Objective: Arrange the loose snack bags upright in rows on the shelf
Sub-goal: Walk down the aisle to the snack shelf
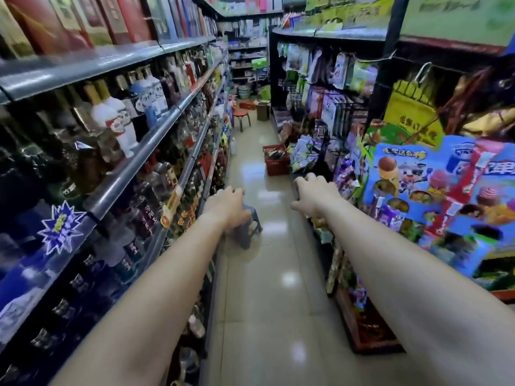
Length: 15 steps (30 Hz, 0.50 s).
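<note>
Snack bags (305, 151) crowd the shelves on the right of a shop aisle, with more bags (331, 107) hanging on wire racks above. Both my bare arms reach forward. My left hand (227, 207) is over the seat of a small grey plastic stool (249, 227) on the floor. Its fingers bend away from view, so a grip cannot be judged. My right hand (316, 193) hovers beside the edge of the right shelf (320, 246), fingers loosely bent, with nothing seen in it. No snack bag is in either hand.
Shelves of bottles (119, 126) line the left side. A red shopping basket (276, 160) sits on the tiled floor ahead at the right. A large blue toy box (446, 196) fills the near right shelf. A red stool (241, 115) and a cardboard box (263, 111) stand far down the aisle.
</note>
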Each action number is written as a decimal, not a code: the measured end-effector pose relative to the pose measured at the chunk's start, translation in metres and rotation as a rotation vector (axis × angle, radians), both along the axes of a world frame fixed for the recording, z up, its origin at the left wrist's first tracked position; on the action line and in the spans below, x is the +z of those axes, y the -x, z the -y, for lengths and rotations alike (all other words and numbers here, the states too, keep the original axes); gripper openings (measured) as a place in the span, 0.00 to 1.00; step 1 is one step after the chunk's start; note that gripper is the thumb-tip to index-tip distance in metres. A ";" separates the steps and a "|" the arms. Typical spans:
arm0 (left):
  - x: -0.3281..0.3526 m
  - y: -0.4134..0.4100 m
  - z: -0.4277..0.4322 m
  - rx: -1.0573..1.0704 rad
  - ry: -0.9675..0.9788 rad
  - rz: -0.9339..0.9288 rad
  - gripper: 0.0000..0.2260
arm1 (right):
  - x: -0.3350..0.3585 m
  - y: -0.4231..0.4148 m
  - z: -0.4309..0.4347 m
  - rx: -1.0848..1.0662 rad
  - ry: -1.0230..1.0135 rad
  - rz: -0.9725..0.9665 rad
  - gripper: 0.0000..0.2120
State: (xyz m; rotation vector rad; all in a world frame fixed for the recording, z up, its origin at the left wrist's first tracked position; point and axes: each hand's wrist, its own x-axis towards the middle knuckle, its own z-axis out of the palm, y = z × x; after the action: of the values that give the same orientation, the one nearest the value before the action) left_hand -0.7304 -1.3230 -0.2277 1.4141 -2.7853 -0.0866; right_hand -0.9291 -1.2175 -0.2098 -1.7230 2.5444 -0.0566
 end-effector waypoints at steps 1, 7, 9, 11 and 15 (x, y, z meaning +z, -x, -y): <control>-0.002 0.006 0.022 0.003 -0.005 0.007 0.27 | -0.002 0.005 0.022 0.005 -0.009 0.002 0.31; -0.027 0.054 0.157 -0.024 -0.004 0.063 0.27 | -0.025 0.051 0.158 0.005 -0.017 0.020 0.31; -0.033 0.076 0.205 -0.013 -0.005 0.072 0.27 | -0.034 0.073 0.208 0.008 -0.032 0.026 0.31; -0.039 0.100 0.253 -0.005 -0.001 0.077 0.26 | -0.045 0.099 0.258 0.005 -0.041 0.030 0.31; -0.042 0.149 0.346 -0.002 -0.036 0.077 0.26 | -0.053 0.155 0.352 -0.010 -0.061 0.059 0.32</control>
State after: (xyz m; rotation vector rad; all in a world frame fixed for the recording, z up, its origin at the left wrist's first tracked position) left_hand -0.8799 -1.6688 -0.2696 1.4532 -2.8602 -0.0842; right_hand -1.0836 -1.5690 -0.2631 -1.6618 2.4860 -0.0296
